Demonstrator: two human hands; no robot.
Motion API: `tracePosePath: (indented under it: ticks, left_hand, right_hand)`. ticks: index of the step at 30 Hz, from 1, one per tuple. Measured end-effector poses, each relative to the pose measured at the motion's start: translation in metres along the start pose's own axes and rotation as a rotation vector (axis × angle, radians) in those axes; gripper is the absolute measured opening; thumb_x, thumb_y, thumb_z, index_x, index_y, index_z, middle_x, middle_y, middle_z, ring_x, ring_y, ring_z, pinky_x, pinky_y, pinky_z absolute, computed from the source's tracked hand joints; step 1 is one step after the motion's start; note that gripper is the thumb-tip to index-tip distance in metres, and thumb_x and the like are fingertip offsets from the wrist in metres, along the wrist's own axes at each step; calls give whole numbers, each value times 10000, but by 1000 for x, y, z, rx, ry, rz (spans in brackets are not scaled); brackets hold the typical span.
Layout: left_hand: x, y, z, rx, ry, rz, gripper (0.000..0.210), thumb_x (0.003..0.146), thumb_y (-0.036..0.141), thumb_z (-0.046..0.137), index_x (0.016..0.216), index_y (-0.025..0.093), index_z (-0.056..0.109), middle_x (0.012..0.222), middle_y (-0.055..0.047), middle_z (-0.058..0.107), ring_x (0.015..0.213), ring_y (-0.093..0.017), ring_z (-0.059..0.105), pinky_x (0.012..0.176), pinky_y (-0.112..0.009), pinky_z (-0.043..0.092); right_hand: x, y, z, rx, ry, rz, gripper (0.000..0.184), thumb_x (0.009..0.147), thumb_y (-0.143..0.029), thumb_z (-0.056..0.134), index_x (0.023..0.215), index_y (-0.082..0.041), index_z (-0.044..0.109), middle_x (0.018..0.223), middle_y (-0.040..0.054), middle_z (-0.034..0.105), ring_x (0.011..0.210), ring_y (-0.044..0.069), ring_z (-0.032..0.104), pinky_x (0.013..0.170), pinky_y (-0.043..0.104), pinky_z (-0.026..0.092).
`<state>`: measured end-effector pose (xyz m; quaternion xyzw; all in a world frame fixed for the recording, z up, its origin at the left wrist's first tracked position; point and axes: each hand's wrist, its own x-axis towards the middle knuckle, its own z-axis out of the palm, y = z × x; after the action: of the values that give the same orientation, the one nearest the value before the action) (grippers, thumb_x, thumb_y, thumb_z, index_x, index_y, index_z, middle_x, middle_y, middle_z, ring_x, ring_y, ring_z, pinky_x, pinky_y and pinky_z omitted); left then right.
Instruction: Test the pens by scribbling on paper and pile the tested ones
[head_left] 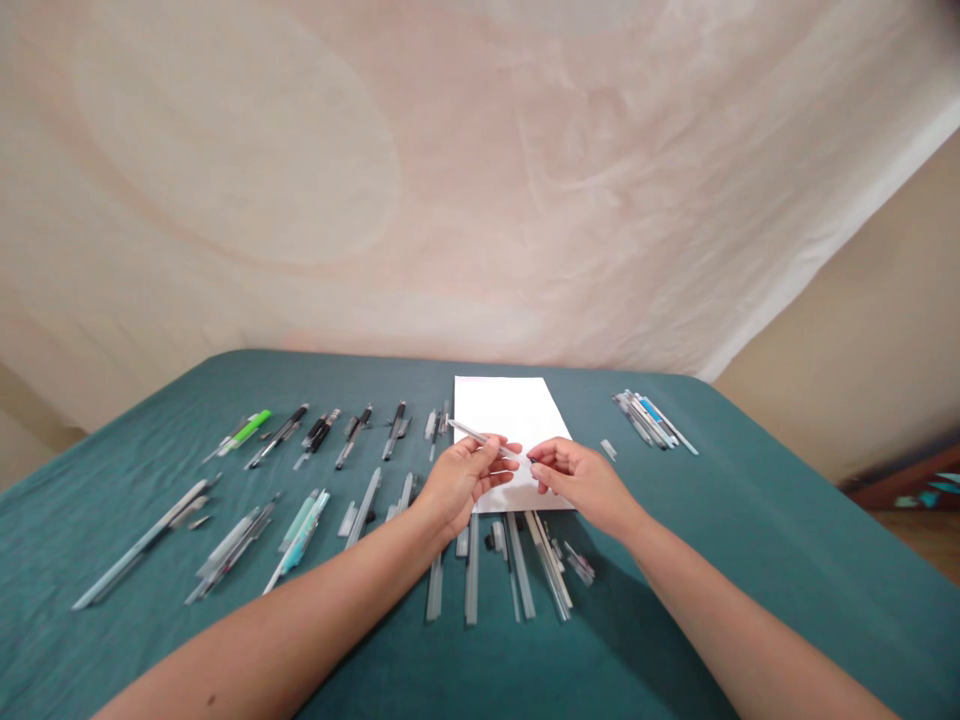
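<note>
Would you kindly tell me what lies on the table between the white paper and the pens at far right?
In the head view, one small, pale piece lies between the white paper and the bundle of pens, closer to the pens.

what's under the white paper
Green cloth shows around the paper, so it seems to lie on that. Pen parts sit at its near edge; whether any run beneath, I can't tell. Anything fully covered is hidden.
</note>
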<state>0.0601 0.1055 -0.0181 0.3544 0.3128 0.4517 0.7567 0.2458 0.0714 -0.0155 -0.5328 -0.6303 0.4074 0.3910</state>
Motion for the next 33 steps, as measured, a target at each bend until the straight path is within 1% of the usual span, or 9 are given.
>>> tracePosePath:
  ticks: [7,12,16,22,26,31,33]
  left_hand:
    - [3,3,-3,-83,69,-13,80,845,173,567,887,109,588,989,-135,676,686,-122,646,671,-245,530]
    - [1,2,-1,-116,47,-41,94,837,172,581,899,101,586,978,-138,679,683,-119,652,703,-243,537]
    - [-3,1,4,-128,41,-57,96,838,160,577,909,97,569,961,-133,681,674,-118,653,696,-243,543]
    - [-4,2,4,-153,47,-57,89,850,140,554,922,90,558,1020,-160,662,723,-127,660,746,-259,543]
    - [-3,2,5,-147,53,-53,83,848,135,555,916,89,559,1015,-161,665,716,-130,663,740,-263,548]
    - [-2,0,4,-170,43,-71,92,842,135,564,920,87,568,1007,-164,668,720,-136,667,750,-272,549]
    - [-2,-2,3,-190,33,-86,101,841,137,567,927,85,573,1015,-166,666,729,-138,669,757,-272,548]
  right_hand:
    - [2,2,-5,19,44,13,228,770,-289,602,959,-164,619,756,20,664,690,141,615,648,263,456]
    - [2,4,0,69,76,-9,203,766,-292,625,918,-162,594,740,26,678,696,153,633,641,263,455]
    - [1,5,4,86,81,-27,183,755,-288,646,878,-169,582,729,23,683,699,159,640,672,276,465]
    - [-1,2,5,113,74,-44,167,756,-282,648,859,-177,569,748,25,683,711,163,644,705,293,481]
    - [-3,0,6,69,112,-61,155,767,-282,636,864,-179,573,745,23,682,718,165,646,709,293,481]
    - [-5,0,8,-42,208,-107,165,754,-297,643,863,-183,594,769,28,675,714,166,634,683,284,481]
    - [-5,0,8,-72,227,-118,167,755,-301,636,872,-187,597,765,26,671,705,163,625,672,282,480]
